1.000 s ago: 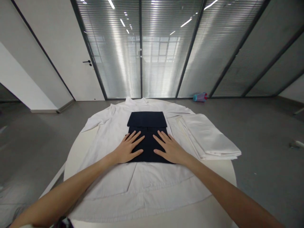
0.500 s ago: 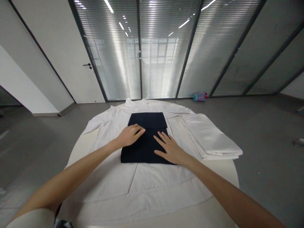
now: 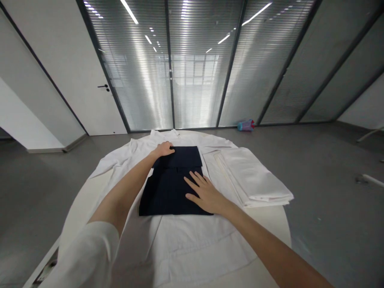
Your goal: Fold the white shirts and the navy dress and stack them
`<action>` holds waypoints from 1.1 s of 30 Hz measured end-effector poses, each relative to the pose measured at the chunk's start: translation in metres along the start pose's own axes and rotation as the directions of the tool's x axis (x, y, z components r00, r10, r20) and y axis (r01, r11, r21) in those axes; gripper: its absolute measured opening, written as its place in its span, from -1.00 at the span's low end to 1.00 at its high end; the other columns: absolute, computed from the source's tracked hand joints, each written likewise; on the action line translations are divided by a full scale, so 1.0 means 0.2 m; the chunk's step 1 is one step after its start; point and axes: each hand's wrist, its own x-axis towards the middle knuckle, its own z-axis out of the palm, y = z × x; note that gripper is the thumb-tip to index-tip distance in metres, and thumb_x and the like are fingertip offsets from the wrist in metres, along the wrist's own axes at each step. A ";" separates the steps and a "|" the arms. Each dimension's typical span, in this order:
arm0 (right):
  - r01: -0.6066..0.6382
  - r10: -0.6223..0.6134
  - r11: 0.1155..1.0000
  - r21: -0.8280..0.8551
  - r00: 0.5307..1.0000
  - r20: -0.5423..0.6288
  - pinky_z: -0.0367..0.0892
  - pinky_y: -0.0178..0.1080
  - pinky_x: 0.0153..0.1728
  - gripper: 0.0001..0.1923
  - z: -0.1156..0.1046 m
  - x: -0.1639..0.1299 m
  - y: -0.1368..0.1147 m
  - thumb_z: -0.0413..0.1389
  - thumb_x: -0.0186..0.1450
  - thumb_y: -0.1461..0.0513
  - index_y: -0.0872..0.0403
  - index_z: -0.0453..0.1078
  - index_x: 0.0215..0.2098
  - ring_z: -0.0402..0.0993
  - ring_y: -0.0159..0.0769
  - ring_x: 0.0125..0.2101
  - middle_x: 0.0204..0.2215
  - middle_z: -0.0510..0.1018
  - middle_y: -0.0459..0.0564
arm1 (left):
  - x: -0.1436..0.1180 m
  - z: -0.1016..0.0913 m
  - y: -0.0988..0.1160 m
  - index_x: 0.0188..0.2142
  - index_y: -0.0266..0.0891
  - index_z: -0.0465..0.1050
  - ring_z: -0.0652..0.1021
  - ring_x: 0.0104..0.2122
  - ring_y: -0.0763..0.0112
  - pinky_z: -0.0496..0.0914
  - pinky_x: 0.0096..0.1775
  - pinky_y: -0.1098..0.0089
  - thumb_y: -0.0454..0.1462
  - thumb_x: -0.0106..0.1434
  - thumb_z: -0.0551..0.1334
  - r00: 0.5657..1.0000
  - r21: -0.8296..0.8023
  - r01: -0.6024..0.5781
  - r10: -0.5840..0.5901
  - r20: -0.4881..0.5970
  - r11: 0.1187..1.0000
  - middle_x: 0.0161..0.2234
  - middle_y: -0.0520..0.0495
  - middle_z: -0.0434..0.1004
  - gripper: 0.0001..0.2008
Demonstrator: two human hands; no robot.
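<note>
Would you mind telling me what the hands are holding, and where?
The left hand grips the dark folded cloth at its far left corner; the right hand only presses it flat.

Table: round, white, on grey floor.
Folded white cloth: lies at the table's right side.
Pink-and-blue container: on its side by the glass wall.
Door: white, black handle, far left.
</note>
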 end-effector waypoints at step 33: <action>0.115 -0.160 0.885 -0.452 0.985 -0.061 0.23 -0.11 -0.08 -0.77 -0.20 -0.22 -0.11 0.13 0.29 0.42 0.08 0.48 -0.12 0.47 -0.11 -0.12 -0.14 0.55 0.06 | -1.34 -0.13 0.13 -0.19 -0.23 0.46 0.55 -0.27 0.28 0.38 -0.22 0.33 -0.42 0.28 0.25 0.820 0.285 -0.537 0.571 -0.045 0.794 -0.23 -0.08 0.53 -0.88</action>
